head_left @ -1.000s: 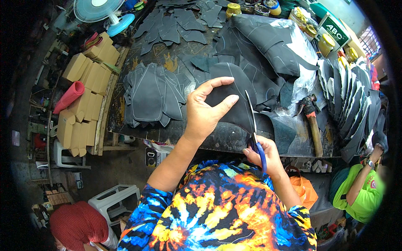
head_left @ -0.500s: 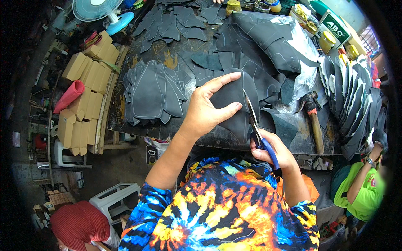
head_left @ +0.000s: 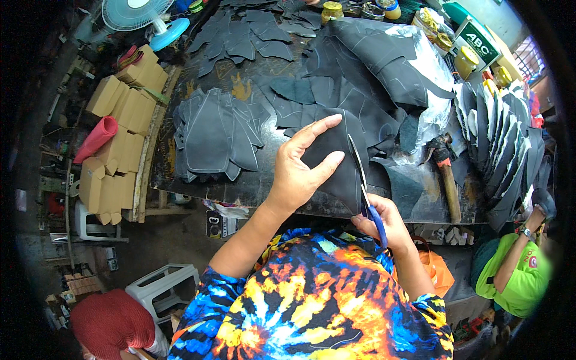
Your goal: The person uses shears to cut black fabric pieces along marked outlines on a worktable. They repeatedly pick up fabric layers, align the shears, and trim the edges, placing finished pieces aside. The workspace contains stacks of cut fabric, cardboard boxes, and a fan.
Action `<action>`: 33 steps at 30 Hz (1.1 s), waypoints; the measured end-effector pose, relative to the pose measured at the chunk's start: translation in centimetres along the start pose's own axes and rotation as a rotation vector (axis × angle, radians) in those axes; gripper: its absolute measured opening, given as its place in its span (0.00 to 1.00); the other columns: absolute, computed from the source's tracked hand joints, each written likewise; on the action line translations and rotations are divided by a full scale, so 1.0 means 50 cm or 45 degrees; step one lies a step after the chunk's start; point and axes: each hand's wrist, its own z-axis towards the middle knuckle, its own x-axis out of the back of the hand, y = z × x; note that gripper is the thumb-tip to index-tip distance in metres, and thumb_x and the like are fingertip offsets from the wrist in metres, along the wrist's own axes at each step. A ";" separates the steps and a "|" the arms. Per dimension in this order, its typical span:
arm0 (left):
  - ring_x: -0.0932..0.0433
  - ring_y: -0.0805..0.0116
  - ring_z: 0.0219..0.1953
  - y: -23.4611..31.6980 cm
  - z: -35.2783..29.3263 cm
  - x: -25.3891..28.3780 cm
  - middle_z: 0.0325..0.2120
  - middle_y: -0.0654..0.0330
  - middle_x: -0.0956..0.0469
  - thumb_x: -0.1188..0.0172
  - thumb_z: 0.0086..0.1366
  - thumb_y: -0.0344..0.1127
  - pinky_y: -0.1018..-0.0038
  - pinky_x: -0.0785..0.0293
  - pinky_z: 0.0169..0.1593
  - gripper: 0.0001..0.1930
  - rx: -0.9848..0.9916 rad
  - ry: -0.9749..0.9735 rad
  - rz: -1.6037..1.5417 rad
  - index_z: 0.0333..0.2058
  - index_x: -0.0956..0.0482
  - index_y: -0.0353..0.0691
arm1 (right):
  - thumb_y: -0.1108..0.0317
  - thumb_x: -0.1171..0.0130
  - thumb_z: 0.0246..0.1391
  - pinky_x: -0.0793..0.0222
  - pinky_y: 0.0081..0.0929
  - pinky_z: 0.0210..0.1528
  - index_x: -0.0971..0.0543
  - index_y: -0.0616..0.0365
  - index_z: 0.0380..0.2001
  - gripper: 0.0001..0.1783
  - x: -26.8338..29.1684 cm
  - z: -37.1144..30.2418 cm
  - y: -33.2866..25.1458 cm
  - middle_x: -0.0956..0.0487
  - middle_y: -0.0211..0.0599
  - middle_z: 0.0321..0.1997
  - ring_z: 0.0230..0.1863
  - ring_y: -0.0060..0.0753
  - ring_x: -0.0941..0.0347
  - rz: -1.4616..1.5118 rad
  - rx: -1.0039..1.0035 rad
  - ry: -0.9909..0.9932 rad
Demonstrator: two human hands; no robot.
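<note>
My left hand (head_left: 303, 167) holds up a dark grey leather piece (head_left: 342, 162), thumb in front and fingers spread along its top edge. My right hand (head_left: 384, 219) grips blue-handled scissors (head_left: 367, 195) whose blades run up the right edge of that piece. Both hands are over the near edge of the black worktable (head_left: 240, 186). A stack of cut dark leather shapes (head_left: 213, 135) lies to the left of my left hand.
A hammer (head_left: 447, 174) lies right of the scissors, beside fanned grey pieces (head_left: 498, 138). Cardboard boxes (head_left: 117, 141), a red roll (head_left: 96, 139) and a fan (head_left: 141, 15) stand on the left. Jars (head_left: 465, 60) line the far right. A person in green (head_left: 516, 276) sits at right.
The scissors have advanced up the right edge of the leather piece. My left hand has kept its hold, shifting the piece slightly.
</note>
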 end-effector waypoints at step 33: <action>0.25 0.61 0.62 -0.018 -0.055 -0.079 0.59 0.52 0.22 0.31 0.58 0.24 0.68 0.33 0.67 0.31 0.082 0.007 -0.127 0.62 0.24 0.37 | 0.69 0.32 0.59 0.28 0.22 0.51 0.19 0.62 0.48 0.15 -0.024 0.007 0.057 0.18 0.28 0.44 0.46 0.19 0.24 0.026 0.197 0.250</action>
